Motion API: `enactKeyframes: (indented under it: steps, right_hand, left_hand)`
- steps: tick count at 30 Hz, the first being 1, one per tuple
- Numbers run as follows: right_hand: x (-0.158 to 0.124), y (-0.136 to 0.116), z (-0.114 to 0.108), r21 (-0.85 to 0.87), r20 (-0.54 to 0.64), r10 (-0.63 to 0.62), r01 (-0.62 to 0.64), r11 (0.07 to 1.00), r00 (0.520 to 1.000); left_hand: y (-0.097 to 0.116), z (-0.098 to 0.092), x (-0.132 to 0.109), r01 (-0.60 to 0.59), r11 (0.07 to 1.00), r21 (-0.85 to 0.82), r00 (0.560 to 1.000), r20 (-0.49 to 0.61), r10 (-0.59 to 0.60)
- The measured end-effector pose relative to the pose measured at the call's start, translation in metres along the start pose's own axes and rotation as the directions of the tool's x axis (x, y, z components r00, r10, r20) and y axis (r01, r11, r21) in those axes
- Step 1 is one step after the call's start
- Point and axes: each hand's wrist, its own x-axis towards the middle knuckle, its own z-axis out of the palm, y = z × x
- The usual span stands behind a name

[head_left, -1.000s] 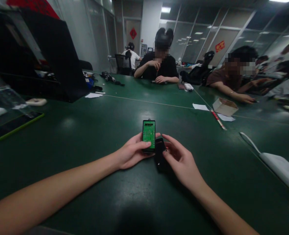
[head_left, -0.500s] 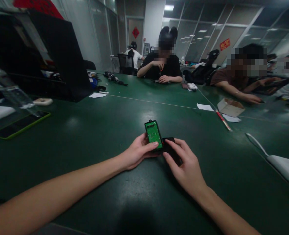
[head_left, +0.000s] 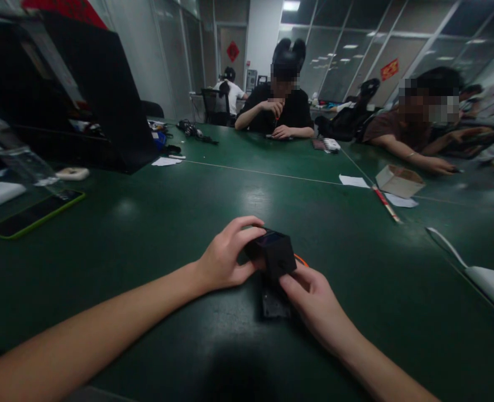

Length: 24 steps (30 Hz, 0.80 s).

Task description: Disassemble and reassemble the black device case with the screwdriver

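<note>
A black box-shaped electronics case (head_left: 281, 252) is tilted up between my hands, its far face dark and shiny. My left hand (head_left: 229, 254) grips its left end, fingers over the top and thumb below. At the near right end, my right hand (head_left: 316, 296) holds the case with its thumb against the lower edge; its other fingers are partly hidden behind. Under the case is a second flat black piece (head_left: 276, 306); whether it joins the case I cannot tell. An orange wire (head_left: 301, 260) curves out beside my right fingers. No green circuit board shows.
On the green table (head_left: 154, 234) lie a phone with a green edge (head_left: 37, 214) at left and a white device with a cable (head_left: 492, 287) at right. A small open box (head_left: 399, 181) and a red-white strip (head_left: 385, 205) are farther back. Two people sit across.
The case has been turned over, so its green circuit board is now out of sight. My left fingers have moved on top, and my right hand has closed on the case.
</note>
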Motion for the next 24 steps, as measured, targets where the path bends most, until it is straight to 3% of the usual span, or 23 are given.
enactKeyframes:
  steps: [3, 9, 12, 17, 21, 24]
  right_hand:
    - [-0.001, -0.001, 0.000, 0.085, 0.043, 0.035, -0.038, 0.996, 0.998]
    - [-0.001, 0.003, -0.010, 0.250, 0.079, 0.140, -0.155, 0.956, 0.987]
    - [-0.001, 0.004, -0.010, 0.383, 0.085, 0.186, -0.205, 0.901, 0.979]
    - [0.000, 0.009, -0.012, 0.483, 0.104, 0.257, -0.275, 0.831, 0.961]
    - [-0.006, 0.018, -0.016, 0.470, 0.090, 0.365, -0.362, 0.805, 0.927]
    - [-0.008, 0.017, -0.018, 0.473, 0.118, 0.383, -0.391, 0.790, 0.916]
  left_hand:
    - [-0.006, -0.002, 0.000, -0.041, 0.999, -0.008, 0.998, 0.046, 0.041]
    - [-0.014, -0.002, -0.005, 0.069, 0.997, -0.028, 0.992, 0.107, -0.066]
    - [-0.017, -0.001, -0.007, 0.075, 0.997, -0.036, 0.994, 0.082, -0.072]
    - [-0.018, 0.001, -0.010, 0.219, 0.963, -0.158, 0.976, 0.037, -0.216]
    - [-0.010, 0.002, -0.012, 0.128, 0.970, -0.209, 0.992, 0.047, -0.120]
    - [-0.004, 0.004, -0.009, 0.085, 0.948, -0.305, 0.993, -0.055, -0.107]
